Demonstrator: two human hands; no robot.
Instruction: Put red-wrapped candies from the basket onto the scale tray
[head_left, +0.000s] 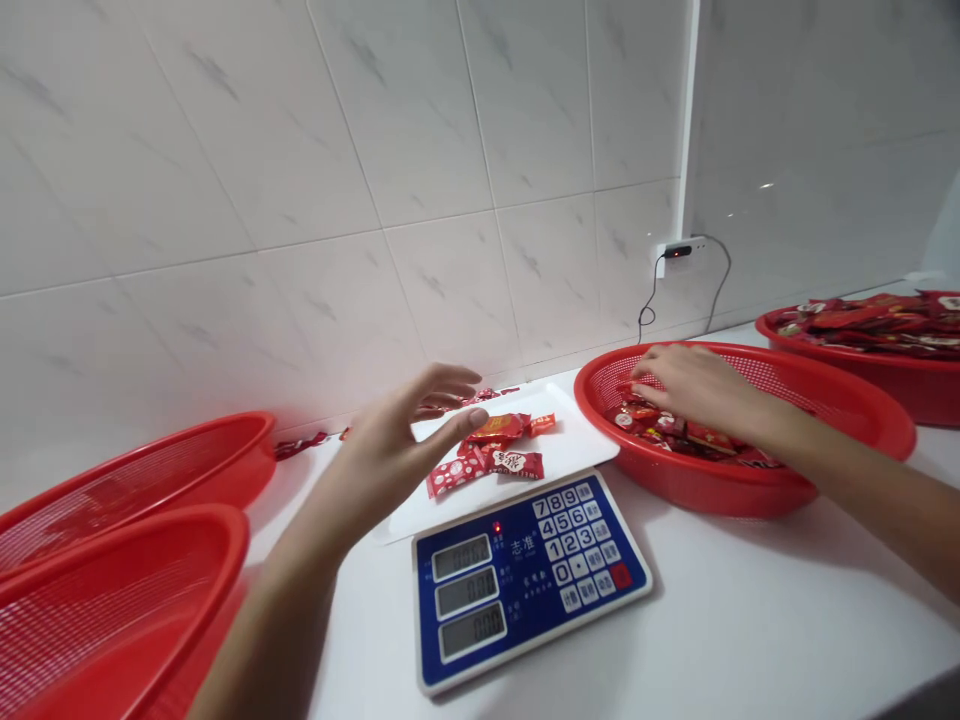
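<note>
Hands are apart over a white counter (pixel 750 620). The left hand (pixel 390 460) is open at center frame, fingers spread and curved, its thumb close above a small group of red-wrapped candies (pixel 487 458) lying on a white tray (pixel 577 440). Just in front of the tray sits a blue digital scale (pixel 525 585) with three lit readouts and a keypad. The right hand (pixel 694 385) reaches into a red mesh basket (pixel 712 490) at center right, fingers curled down onto a shallow pile of wrapped candies (pixel 652 430); whether it has closed on any cannot be told. A fuller red basket (pixel 847 385) sits at upper right, and two more red baskets (pixel 127 600) lie at lower left.
</note>
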